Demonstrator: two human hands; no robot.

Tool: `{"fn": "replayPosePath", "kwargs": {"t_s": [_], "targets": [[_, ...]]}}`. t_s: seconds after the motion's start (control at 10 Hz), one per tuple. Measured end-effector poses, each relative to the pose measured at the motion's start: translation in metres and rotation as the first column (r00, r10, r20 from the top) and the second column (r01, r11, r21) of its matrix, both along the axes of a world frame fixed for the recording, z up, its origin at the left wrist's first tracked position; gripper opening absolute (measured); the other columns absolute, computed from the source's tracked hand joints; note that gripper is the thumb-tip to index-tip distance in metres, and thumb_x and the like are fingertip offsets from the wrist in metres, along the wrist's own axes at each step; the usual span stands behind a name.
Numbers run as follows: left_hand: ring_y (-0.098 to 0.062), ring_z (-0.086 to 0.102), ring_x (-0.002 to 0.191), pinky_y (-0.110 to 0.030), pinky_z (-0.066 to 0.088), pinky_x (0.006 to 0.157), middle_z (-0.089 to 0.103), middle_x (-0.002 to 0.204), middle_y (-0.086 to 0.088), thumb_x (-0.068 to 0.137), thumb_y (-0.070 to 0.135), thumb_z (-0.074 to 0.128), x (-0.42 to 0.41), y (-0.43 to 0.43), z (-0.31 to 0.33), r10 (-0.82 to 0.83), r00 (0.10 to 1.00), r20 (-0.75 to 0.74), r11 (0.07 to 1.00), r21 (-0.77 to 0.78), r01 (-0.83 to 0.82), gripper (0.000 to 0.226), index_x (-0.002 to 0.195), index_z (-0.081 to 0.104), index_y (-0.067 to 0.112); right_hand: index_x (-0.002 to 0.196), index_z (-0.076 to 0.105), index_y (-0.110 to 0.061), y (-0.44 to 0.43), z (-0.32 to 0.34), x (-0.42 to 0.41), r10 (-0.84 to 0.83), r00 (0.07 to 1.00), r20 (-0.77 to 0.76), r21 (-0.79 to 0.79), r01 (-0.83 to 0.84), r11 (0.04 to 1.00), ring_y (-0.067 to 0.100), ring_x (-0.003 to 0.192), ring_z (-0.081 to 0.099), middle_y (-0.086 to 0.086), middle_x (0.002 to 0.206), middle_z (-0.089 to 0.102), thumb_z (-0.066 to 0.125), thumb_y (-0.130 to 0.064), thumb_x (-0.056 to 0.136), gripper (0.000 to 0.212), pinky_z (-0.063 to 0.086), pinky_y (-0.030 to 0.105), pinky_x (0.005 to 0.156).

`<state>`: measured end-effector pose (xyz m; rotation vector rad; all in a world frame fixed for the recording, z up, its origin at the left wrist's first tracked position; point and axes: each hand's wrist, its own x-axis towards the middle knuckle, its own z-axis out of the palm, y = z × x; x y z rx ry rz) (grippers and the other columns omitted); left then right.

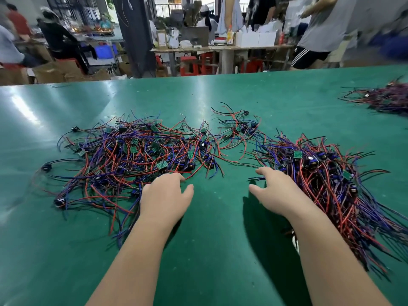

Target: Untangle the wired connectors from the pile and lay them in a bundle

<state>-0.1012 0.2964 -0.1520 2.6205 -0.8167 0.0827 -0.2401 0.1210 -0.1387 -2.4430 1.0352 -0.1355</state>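
Note:
A tangled pile of wired connectors (132,155), red, blue and black leads with small green boards, spreads over the left half of the green table (220,250). To the right lies a bundle (331,184) of the same parts with its wires running toward the near right. My left hand (164,195) hovers at the pile's near right edge, fingers loosely bent, holding nothing. My right hand (276,188) sits at the bundle's left edge with fingers spread and nothing in it. A few loose connectors (238,131) lie between pile and bundle.
Another heap of wired parts (384,99) lies at the far right of the table. Beyond the table's far edge are workbenches, red stools, cardboard boxes and several people. Bare green surface stretches between my forearms.

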Motion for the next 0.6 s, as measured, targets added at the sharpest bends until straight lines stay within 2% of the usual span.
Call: {"fn": "replayPosePath", "kwargs": {"t_s": [0.1,0.2,0.3,0.4,0.5,0.6], "targets": [[-0.015,0.059,0.106,-0.034,0.038,0.095,0.068,0.111,0.008,0.09,0.037,0.053,-0.007,-0.004,0.004,-0.03,0.996,0.086,0.989,-0.142,0.042,0.03,0.116,0.064,0.027,0.137,0.045,-0.02,0.007,0.0,0.002,0.027,0.997,0.075,-0.068,-0.022,0.997,0.023,0.123,0.047,0.008,0.137,0.047,0.054,-0.031,0.092,0.047,0.037,0.03,0.098],[-0.022,0.065,0.084,-0.037,0.046,0.086,0.072,0.083,0.004,0.088,0.029,0.059,-0.018,-0.009,0.006,-0.067,0.992,0.109,0.94,-0.326,0.1,0.019,0.102,0.07,0.024,0.128,0.055,-0.019,0.013,0.001,0.005,0.082,0.983,0.165,-0.103,-0.065,0.993,0.02,0.114,0.053,0.004,0.126,0.058,0.054,-0.026,0.091,0.038,0.04,0.03,0.098],[-0.024,0.06,0.064,-0.033,0.05,0.065,0.06,0.055,0.007,0.086,0.031,0.06,-0.023,-0.014,0.001,-0.082,0.996,0.031,0.923,-0.376,0.087,0.011,0.085,0.069,0.026,0.118,0.064,-0.018,0.015,0.001,0.007,0.094,0.955,0.281,-0.111,-0.065,0.992,0.017,0.091,0.06,-0.002,0.101,0.065,0.056,-0.02,0.089,0.03,0.044,0.027,0.087],[-0.02,0.053,0.056,-0.029,0.046,0.057,0.049,0.047,0.007,0.087,0.035,0.058,-0.024,-0.017,-0.008,-0.1,0.994,-0.035,0.935,-0.346,0.082,0.016,0.077,0.065,0.025,0.107,0.067,-0.02,0.016,0.005,0.006,0.067,0.907,0.417,-0.082,-0.036,0.996,0.006,0.067,0.056,-0.012,0.076,0.06,0.058,-0.015,0.087,0.023,0.043,0.018,0.069],[-0.023,0.053,0.061,-0.03,0.045,0.058,0.05,0.051,0.006,0.089,0.036,0.055,-0.017,-0.018,-0.016,-0.075,0.995,-0.069,0.943,-0.329,0.048,0.019,0.077,0.064,0.024,0.099,0.069,-0.019,0.02,0.009,0.005,0.04,0.843,0.536,-0.045,-0.019,0.999,0.0,0.053,0.05,-0.01,0.063,0.057,0.058,-0.008,0.086,0.02,0.036,0.008,0.054],[-0.024,0.051,0.057,-0.03,0.041,0.053,0.047,0.047,0.005,0.089,0.031,0.057,-0.008,-0.015,-0.02,0.013,0.998,-0.055,0.927,-0.373,-0.032,0.02,0.072,0.062,0.022,0.091,0.07,-0.024,0.028,0.03,-0.003,0.006,0.711,0.703,0.003,-0.011,1.0,0.003,0.046,0.043,-0.002,0.061,0.06,0.061,-0.004,0.086,0.023,0.033,0.011,0.046]]}}
